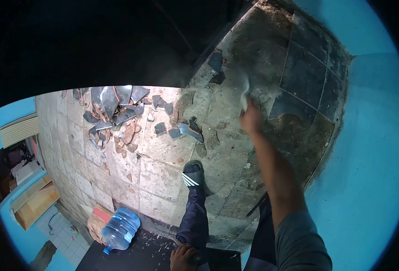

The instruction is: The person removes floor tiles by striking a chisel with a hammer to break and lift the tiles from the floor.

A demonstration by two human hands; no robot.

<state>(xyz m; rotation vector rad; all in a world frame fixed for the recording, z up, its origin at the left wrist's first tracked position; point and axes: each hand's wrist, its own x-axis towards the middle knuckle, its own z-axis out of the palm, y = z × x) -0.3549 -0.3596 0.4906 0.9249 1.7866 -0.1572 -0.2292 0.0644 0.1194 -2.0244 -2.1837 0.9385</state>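
My right hand [252, 118] is closed round the pale handle of a tool [246, 90], held over the bare, dusty floor. Motion blurs the tool's far end, so its shape is unclear. To the right of it lie dark tiles [301, 72] still set in the floor, one with a broken lower edge. Two dark broken pieces [215, 62] rest to the left of the tool. At the bottom, my left hand [183, 258] is by my knee, its fingers curled; what it holds, if anything, is hidden.
A heap of broken tiles [113, 106] lies at the left, with loose shards [190, 131] nearer my sandalled foot [193, 174]. A water bottle [121, 229] lies at the lower left. Cardboard [36, 203] is farther left. A blue wall [371, 135] bounds the right side.
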